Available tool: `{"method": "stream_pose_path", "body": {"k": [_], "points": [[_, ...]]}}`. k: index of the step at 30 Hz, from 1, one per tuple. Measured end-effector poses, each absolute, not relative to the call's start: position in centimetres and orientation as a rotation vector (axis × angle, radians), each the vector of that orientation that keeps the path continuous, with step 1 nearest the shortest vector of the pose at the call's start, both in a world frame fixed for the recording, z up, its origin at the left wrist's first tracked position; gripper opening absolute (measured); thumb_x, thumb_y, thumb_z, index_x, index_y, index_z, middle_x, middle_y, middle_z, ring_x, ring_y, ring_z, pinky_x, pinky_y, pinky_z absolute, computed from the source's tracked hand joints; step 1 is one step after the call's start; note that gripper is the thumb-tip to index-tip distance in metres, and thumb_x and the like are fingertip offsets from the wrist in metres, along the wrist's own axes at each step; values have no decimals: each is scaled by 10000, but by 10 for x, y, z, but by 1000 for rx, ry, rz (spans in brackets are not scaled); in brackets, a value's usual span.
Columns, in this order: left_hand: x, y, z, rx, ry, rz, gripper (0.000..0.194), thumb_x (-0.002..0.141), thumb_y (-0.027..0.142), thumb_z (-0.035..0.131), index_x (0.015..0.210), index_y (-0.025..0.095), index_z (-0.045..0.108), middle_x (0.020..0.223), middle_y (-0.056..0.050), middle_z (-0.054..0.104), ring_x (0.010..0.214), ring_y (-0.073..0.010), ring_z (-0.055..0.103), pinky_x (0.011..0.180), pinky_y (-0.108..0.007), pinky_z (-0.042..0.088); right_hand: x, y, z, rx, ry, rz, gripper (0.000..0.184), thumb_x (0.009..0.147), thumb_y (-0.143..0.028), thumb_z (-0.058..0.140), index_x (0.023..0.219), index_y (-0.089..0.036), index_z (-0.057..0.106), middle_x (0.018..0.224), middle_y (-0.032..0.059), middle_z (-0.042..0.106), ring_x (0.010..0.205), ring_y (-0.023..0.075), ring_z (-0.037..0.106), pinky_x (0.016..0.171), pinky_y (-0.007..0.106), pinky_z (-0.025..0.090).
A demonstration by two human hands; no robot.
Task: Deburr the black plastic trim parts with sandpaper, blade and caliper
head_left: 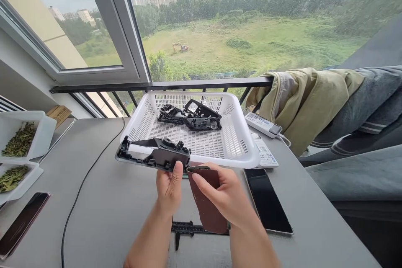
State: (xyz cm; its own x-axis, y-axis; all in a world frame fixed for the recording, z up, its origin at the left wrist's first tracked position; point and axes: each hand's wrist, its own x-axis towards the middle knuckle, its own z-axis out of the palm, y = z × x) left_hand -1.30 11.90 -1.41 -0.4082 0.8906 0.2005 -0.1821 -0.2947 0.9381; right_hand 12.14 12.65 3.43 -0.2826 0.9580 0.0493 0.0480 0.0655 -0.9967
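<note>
Hidden: The left hand's fingers are going behind the black plastic moulded part (158,155), so I cannot tell how they are placed. The lower end of the sheet of brown sandpaper (205,205) is covering most of a black caliper (188,228).

Left hand: The left hand (168,188) is rising from the lower middle of the frame, and its thumb is standing upright against the near edge of the part, clamping it with the hidden fingers.

Right hand: The right hand (221,194) is reaching in from lower right, with its fingers lying close together and pinching the top of the sandpaper.

Part: The part is staying just above the grey table (103,213), at the frame's centre. Its long axis is running left to right, dipping slightly toward the right, and its right end is very near the sandpaper.

Around: A white plastic basket (238,146) is standing just behind, holding more black plastic parts (190,117). A black phone (266,201) is lying right of the right hand.
</note>
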Motion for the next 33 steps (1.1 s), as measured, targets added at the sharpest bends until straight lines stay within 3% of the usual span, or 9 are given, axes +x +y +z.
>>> {"method": "stream_pose_path", "body": {"k": [10, 16, 22, 26, 29, 33], "points": [[-15, 119, -16, 1144, 1261, 1729, 242, 827, 397, 652, 931, 187, 715, 903, -75, 741, 1041, -255, 658, 908, -340, 513, 121, 127, 36, -1154, -1616, 1160, 203, 870, -305, 548, 760, -181, 665, 696, 25, 677, 592, 150, 540, 551, 256, 423], [-14, 117, -14, 1084, 1251, 1752, 262, 797, 413, 684, 919, 184, 719, 889, -76, 739, 1048, -261, 655, 917, -344, 511, 120, 126, 36, -1102, -1662, 1213, 193, 864, -282, 556, 729, -185, 653, 621, 4, 611, 562, 135, 495, 528, 246, 408], [-17, 124, -17, 961, 1120, 1724, 314, 788, 489, 668, 819, 178, 695, 809, -71, 734, 950, -255, 690, 854, -352, 551, 126, 129, 35, -1154, -1476, 1284, 211, 854, -347, 583, 782, -180, 691, 652, 20, 653, 562, 145, 550, 518, 247, 441], [-17, 128, -10, 807, 1008, 1698, 450, 695, 526, 744, 990, 193, 679, 883, -75, 743, 930, -256, 702, 859, -380, 557, 129, 132, 35, -1181, -1265, 1414, 240, 793, -396, 655, 689, -184, 611, 599, -1, 623, 518, 135, 544, 467, 235, 432], [-14, 127, 0, 787, 978, 1698, 550, 637, 424, 818, 1109, 197, 651, 978, -89, 743, 1025, -273, 678, 924, -395, 530, 127, 132, 36, -1204, -1210, 1435, 278, 758, -399, 679, 632, -189, 548, 544, -23, 570, 478, 120, 502, 434, 230, 405], [-12, 125, 11, 870, 930, 1535, 519, 639, 294, 823, 1113, 165, 657, 1021, -115, 741, 1058, -311, 665, 944, -447, 519, 125, 133, 37, -1200, -1219, 1430, 259, 768, -403, 662, 670, -183, 567, 564, -17, 570, 497, 122, 503, 449, 235, 410]]}}
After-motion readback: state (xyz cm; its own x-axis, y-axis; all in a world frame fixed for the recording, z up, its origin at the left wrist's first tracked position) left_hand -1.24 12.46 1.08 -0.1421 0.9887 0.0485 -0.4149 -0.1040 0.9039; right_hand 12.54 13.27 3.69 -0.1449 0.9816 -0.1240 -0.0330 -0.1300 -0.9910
